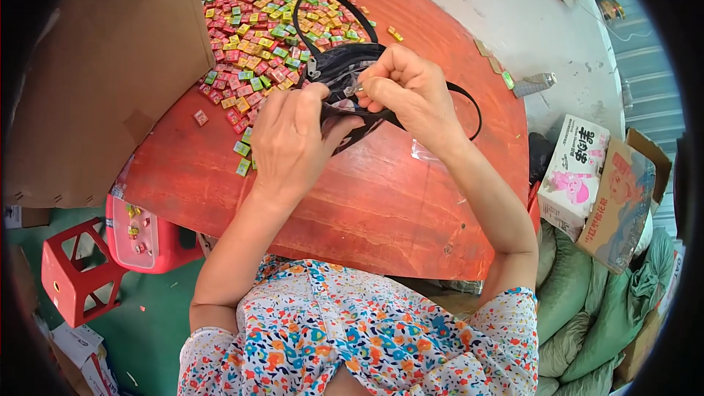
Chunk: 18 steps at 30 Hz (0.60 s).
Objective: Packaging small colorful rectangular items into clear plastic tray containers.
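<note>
little bright blocks (253, 55) lie loose on the red tabletop (169, 169), the left hand (282, 139) has fingers clamped on the black bag (341, 57) above it (already open, not closed up yet), and the right hand (412, 95) has fingers pinching a small shiny bit (353, 91) at its mouth

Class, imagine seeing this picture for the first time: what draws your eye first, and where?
The bright scatter of small red, yellow and green packets on the far left of the red table jumps out first. Near the picture's centre, the left hand grips a black handbag, with the right hand at its opening.
</note>
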Tool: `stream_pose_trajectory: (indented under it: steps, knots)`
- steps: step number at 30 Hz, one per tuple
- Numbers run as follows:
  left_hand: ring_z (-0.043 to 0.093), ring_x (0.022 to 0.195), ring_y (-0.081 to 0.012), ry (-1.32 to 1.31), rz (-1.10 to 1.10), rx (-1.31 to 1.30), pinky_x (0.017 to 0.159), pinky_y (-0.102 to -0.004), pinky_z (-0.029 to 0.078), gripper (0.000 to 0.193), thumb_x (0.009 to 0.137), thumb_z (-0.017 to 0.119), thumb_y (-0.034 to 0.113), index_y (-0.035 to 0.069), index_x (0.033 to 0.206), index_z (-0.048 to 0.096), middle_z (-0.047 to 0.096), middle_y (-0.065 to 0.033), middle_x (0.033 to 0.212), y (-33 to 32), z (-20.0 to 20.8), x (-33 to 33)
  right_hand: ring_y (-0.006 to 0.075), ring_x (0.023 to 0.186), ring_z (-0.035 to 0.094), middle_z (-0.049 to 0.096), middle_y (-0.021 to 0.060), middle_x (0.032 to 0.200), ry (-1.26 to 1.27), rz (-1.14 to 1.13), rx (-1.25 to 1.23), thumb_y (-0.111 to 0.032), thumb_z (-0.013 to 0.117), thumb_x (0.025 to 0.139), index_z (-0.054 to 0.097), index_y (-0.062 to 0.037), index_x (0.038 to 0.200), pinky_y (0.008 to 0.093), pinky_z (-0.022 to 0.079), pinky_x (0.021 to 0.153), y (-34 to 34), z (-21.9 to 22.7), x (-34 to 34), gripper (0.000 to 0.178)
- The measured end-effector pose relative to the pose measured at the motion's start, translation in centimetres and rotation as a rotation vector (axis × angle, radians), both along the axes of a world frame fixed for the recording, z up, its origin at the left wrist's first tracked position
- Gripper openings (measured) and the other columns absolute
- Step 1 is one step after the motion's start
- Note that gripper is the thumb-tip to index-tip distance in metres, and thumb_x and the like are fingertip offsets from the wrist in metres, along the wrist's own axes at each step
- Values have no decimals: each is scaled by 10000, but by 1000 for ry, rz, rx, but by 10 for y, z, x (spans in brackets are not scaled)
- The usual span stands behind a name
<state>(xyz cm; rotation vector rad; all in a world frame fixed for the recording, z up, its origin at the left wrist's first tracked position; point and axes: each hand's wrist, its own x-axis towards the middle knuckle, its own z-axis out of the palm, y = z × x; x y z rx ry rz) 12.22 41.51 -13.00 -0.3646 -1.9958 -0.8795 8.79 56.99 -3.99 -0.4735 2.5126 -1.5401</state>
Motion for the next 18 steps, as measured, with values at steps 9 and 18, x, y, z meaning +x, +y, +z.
stream_pose_trajectory:
  steps: [9, 18]
  knots:
    - [488, 640, -218, 160, -209, -81, 568, -357, 367, 230, 644, 710, 67, 94, 725, 497, 477, -30, 644, 5, 8, -10, 39, 611, 489, 555, 0, 654, 242, -109, 394, -43, 611, 784, 540, -6, 752, 218, 398, 533, 4, 11, -9, 86]
    - [485, 634, -198, 315, -277, -131, 578, -333, 381, 164, 633, 649, 52, 67, 754, 539, 460, -26, 650, 4, 10, 1, 40, 577, 466, 537, -9, 631, 216, -114, 347, -65, 647, 757, 533, -2, 727, 231, 391, 512, 14, 14, 1, 133]
